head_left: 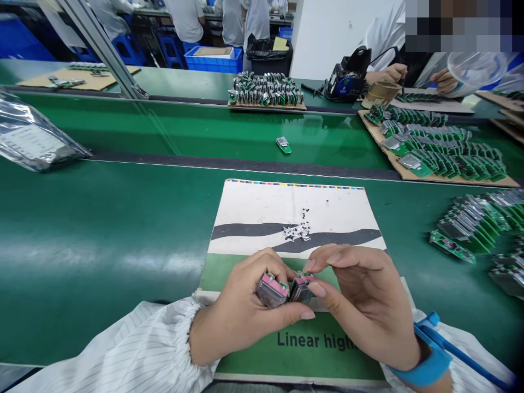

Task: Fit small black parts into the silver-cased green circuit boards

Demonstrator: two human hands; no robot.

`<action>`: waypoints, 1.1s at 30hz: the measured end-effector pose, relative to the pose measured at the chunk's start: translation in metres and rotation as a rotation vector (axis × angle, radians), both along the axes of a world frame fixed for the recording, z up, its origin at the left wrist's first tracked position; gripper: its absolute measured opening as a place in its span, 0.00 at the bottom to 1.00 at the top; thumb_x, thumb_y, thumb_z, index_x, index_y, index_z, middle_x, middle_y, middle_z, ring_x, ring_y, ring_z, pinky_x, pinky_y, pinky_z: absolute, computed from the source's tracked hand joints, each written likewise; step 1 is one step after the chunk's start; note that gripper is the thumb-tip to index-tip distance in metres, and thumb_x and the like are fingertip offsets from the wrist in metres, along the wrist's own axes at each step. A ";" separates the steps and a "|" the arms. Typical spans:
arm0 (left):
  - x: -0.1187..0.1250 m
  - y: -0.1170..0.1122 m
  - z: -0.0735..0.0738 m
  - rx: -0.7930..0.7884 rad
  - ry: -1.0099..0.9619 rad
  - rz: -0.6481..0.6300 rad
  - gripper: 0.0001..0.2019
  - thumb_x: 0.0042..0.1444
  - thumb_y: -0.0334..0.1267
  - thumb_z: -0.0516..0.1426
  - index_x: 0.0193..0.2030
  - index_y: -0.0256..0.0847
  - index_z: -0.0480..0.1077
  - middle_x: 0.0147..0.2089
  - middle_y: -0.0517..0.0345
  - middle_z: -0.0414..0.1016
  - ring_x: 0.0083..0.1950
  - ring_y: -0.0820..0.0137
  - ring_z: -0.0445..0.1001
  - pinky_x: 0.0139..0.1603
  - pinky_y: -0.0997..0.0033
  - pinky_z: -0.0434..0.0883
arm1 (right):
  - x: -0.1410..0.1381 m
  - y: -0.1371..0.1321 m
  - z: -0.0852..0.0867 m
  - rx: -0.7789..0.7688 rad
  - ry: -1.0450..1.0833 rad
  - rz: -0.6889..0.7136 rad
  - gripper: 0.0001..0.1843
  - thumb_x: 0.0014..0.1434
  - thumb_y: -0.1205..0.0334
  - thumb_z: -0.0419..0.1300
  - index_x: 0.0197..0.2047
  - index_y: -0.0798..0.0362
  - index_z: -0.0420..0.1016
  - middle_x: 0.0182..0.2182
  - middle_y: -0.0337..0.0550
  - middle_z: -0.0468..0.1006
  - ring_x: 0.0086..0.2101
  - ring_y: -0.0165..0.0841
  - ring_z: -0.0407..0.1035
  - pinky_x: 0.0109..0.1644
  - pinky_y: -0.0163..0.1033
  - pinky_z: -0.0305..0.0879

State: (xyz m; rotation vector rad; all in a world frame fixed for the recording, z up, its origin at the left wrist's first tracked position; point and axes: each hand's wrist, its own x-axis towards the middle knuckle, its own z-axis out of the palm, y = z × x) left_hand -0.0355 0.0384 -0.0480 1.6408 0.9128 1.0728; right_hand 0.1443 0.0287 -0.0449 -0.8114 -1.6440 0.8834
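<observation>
Low over a white-and-green printed card (254,210), the left hand (239,314) closes around a small rectangular block of silver metal and green circuit board with a pink top (271,291), while the right hand (360,300) pinches a matching pink-and-silver block (302,289) narrowly between thumb and fingers, the two blocks almost touching. Fine metal pins (301,274) stick up from the right block, pointing away from the person; each block's long axis seems to run roughly across the view, slightly tilted. Those thin pins could bend under sideways pressure, and a slipping pinch could drop a block onto the card. Beyond the hands, tiny black components (301,229) lie scattered on the card, and rows of green circuit boards with silver shields (446,158) sit on a cardboard sheet (409,173) across the green worktop (102,234).
</observation>
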 end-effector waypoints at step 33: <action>-0.001 0.118 0.012 0.207 0.599 0.088 0.09 0.56 0.43 0.59 0.32 0.42 0.66 0.43 0.51 0.80 0.45 0.61 0.78 0.45 0.64 0.72 | 0.126 -0.004 -0.011 -0.090 -0.553 -0.418 0.10 0.67 0.58 0.50 0.46 0.48 0.70 0.41 0.45 0.76 0.41 0.36 0.73 0.40 0.40 0.72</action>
